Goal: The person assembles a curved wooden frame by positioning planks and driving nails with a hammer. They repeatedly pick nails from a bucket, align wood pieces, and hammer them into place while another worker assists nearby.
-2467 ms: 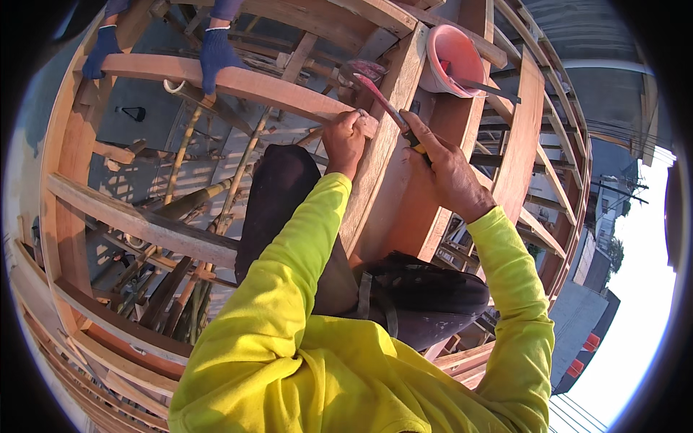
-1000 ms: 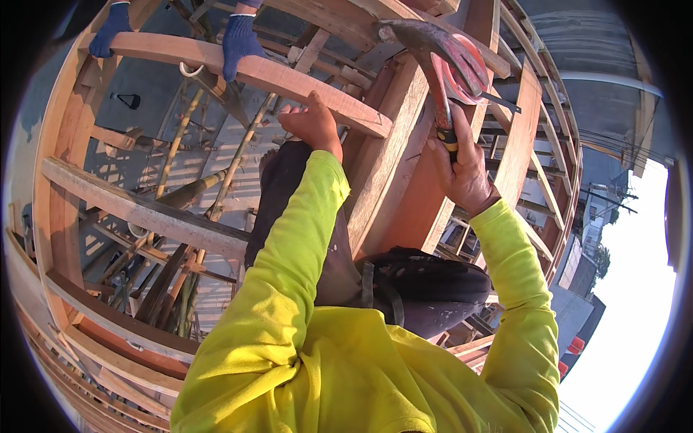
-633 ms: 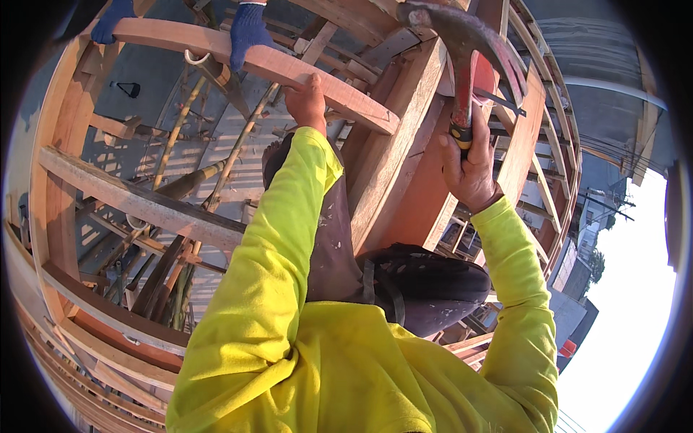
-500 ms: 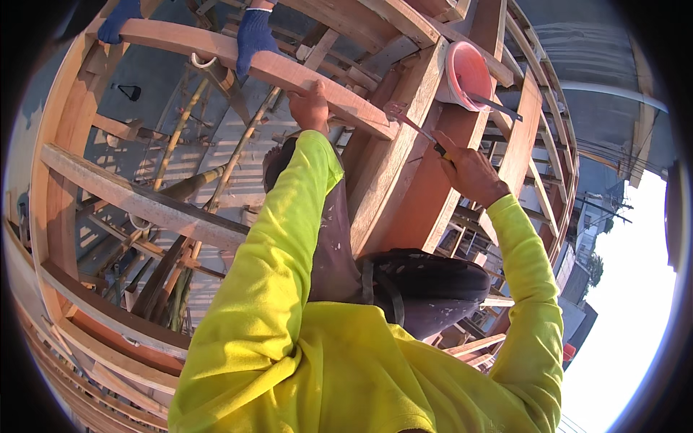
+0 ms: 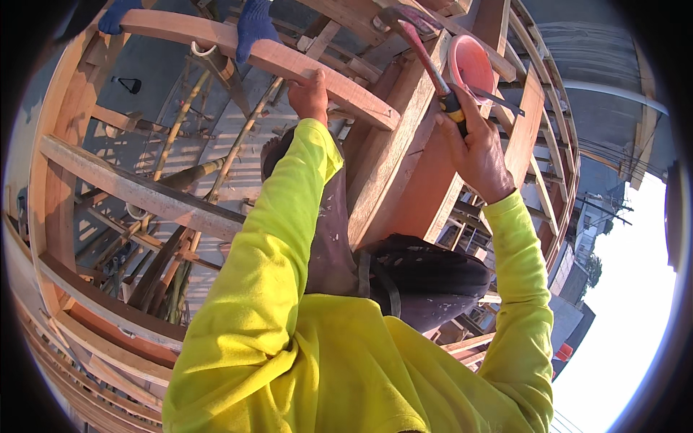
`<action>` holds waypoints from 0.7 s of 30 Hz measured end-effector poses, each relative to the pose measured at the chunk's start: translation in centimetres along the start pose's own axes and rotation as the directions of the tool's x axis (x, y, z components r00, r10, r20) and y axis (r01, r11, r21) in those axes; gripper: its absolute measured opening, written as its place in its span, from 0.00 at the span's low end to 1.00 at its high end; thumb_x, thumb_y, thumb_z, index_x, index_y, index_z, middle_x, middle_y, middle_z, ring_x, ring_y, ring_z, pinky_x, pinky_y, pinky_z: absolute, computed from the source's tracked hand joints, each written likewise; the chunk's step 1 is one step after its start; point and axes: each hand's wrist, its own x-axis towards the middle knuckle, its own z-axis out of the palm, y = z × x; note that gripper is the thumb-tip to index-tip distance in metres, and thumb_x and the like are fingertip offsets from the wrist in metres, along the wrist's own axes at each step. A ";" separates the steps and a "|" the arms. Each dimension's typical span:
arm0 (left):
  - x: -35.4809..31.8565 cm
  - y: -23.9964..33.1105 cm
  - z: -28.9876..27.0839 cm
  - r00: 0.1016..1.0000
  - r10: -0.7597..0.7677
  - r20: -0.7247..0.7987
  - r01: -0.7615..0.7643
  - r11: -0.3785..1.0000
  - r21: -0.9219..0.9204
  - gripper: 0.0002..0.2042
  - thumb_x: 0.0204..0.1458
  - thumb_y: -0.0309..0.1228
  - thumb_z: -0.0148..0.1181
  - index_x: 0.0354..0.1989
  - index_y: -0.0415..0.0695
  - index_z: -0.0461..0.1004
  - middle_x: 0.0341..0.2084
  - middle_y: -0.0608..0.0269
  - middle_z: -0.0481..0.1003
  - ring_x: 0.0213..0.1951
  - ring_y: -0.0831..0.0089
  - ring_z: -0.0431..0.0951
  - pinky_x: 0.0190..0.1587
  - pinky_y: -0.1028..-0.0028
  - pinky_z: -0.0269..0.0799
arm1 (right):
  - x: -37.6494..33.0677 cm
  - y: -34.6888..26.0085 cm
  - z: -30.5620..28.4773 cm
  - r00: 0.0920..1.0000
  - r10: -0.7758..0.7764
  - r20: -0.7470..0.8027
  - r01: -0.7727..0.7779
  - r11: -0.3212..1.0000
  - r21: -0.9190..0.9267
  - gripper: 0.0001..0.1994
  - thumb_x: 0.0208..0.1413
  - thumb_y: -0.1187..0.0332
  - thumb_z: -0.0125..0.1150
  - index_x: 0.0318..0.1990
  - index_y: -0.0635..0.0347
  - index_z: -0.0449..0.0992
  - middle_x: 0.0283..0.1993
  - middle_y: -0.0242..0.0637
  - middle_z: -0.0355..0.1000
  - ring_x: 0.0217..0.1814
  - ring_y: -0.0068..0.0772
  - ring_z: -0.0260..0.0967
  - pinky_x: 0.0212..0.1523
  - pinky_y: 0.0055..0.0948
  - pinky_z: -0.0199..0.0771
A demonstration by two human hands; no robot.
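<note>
Right hand (image 5: pixel 476 148): fingers wrapped tight round the yellow-and-black grip of a red-shafted hammer with a dark steel head (image 5: pixel 426 61); shaft rising up and leftward out of the fist, head raised above the thick upright timber post (image 5: pixel 393 162).

Left hand (image 5: pixel 310 94): fingers curled over the near edge of a pale curved wooden plank (image 5: pixel 289 61), close to its right end, palm pressed to the underside; whether anything small is pinched between the fingertips cannot be told.

Round pink plastic bowl (image 5: pixel 471 66): just right of the hammer shaft, resting on the frame top.

Two blue-gloved hands of another person (image 5: pixel 253 25): gripping the far edge of the same plank, toward its left end.

Yellow long sleeves over both forearms.
</note>
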 end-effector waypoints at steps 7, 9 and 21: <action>-0.6 0.1 0.7 0.997 -0.016 0.076 0.021 0.998 -0.065 0.30 0.53 0.32 0.68 0.61 0.37 0.62 0.54 0.45 0.69 0.51 0.52 0.76 0.44 0.46 0.83 | -3.0 10.1 3.1 0.888 0.277 0.368 -0.132 0.918 -0.374 0.18 0.60 0.67 0.60 0.53 0.64 0.64 0.34 0.58 0.75 0.42 0.63 0.77 0.41 0.51 0.76; 0.5 -2.2 2.9 0.998 0.058 0.007 -0.057 0.998 -0.040 0.28 0.53 0.32 0.68 0.59 0.38 0.63 0.54 0.47 0.69 0.52 0.52 0.76 0.43 0.46 0.84 | -2.3 8.7 0.4 0.960 0.126 0.249 -0.033 0.937 -0.349 0.18 0.60 0.65 0.60 0.52 0.64 0.65 0.36 0.59 0.76 0.42 0.66 0.75 0.44 0.55 0.76; 3.5 -4.2 2.1 0.984 0.176 -0.003 -0.176 0.984 -0.005 0.26 0.52 0.32 0.68 0.57 0.39 0.66 0.51 0.50 0.72 0.49 0.56 0.78 0.43 0.50 0.85 | -3.6 9.8 0.6 0.949 0.164 0.268 -0.054 0.926 -0.375 0.21 0.62 0.62 0.58 0.58 0.60 0.64 0.39 0.61 0.77 0.43 0.65 0.76 0.42 0.54 0.77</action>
